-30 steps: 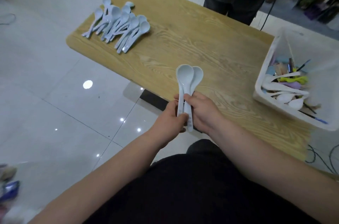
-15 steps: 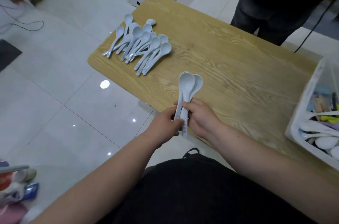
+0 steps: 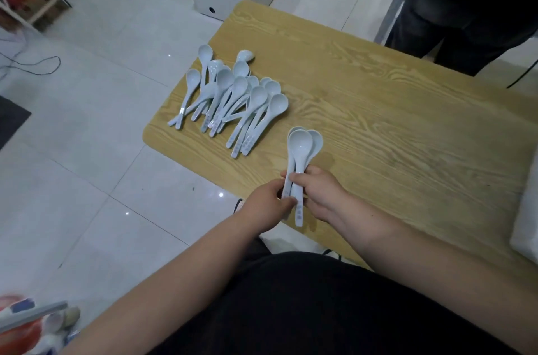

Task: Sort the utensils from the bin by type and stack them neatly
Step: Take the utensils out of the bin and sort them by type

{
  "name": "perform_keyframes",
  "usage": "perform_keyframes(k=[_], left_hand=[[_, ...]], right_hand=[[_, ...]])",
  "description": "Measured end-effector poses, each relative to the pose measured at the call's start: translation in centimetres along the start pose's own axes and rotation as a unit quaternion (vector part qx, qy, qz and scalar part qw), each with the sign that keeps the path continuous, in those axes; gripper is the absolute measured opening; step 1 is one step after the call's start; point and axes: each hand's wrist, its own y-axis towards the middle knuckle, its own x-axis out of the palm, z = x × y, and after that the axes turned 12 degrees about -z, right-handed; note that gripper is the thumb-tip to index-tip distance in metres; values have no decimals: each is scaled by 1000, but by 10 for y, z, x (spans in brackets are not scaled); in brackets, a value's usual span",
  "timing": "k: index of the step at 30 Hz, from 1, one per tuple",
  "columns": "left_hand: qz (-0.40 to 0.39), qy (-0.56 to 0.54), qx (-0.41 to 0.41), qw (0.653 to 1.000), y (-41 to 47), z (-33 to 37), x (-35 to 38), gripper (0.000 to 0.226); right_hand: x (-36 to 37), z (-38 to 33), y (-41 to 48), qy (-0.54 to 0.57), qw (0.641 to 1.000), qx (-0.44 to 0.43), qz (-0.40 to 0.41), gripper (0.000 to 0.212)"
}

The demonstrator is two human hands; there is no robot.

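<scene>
Left hand [image 3: 266,203] and right hand [image 3: 320,194], both tight around nested spoons [image 3: 301,145], near spoon pile [image 3: 233,98].

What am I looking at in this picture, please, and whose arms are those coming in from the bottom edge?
There is no machine here. A person wears a wide-angle camera on the head, so the single view looks forward and down at that person's own arms. The left hand and the right hand both grip the handles of a small bunch of spoons. These are pale blue-white, with their bowls pointing away, over the near edge of the wooden table. Farther left on the table lies a loose pile of spoons of the same kind, overlapping one another. Beyond the table stands a second person in dark clothes. A white shape at the right edge is cut off, so I cannot tell what it is.
</scene>
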Motion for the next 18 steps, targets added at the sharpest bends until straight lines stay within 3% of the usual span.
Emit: perform_keyframes(k=[4, 6, 9, 13, 18], left_hand=[[-53, 105, -4, 993, 33, -9, -60, 30], [-32, 166, 2, 986, 49, -16, -103, 37], [42, 140, 5, 989, 73, -34, -178, 40], [129, 112, -22, 985, 111, -58, -275, 53], [109, 156, -114, 975, 156, -68, -342, 74]], right_hand=[[18, -14, 44, 33, 998, 10, 51, 16], [24, -18, 65, 31, 996, 14, 86, 22], [31, -23, 94, 59, 986, 25, 153, 25], [35, -28, 130, 32, 968, 47, 245, 12], [56, -43, 148, -52, 951, 56, 300, 36]])
